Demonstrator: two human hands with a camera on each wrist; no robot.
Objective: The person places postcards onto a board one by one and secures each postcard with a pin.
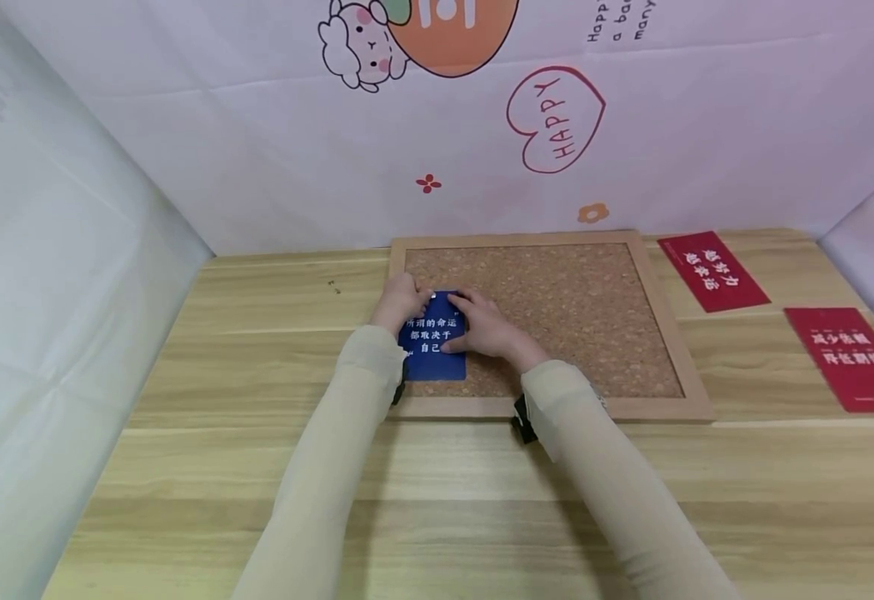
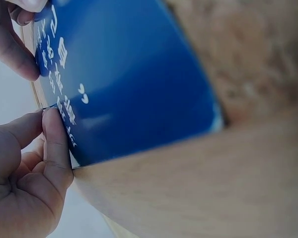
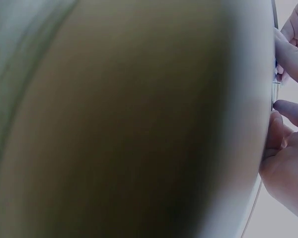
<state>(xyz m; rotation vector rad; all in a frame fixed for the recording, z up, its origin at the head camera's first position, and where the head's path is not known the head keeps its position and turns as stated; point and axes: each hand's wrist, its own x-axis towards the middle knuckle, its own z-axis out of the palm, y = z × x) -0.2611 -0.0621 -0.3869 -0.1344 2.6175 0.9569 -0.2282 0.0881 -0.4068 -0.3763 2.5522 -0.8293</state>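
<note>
A blue card (image 1: 434, 367) with white Chinese lettering lies on the left part of a wood-framed cork board (image 1: 556, 317). At the card's upper left, my left hand (image 1: 402, 302) has its fingers curled, with thumb and forefinger pinching the edge; the left wrist view shows this close up. A small white spot shows by those fingertips, too small to identify. Spread fingers of my right hand (image 1: 484, 327) rest on the card's right side, thumb lower and forefinger near the top. A blurred surface fills most of the right wrist view, with fingers at its right edge.
Two red cards with white lettering lie on the wooden table (image 1: 242, 483) right of the board: one near (image 1: 852, 362), one farther back (image 1: 714, 273). A printed white cloth (image 1: 294, 158) hangs behind. White fabric also borders the left and right.
</note>
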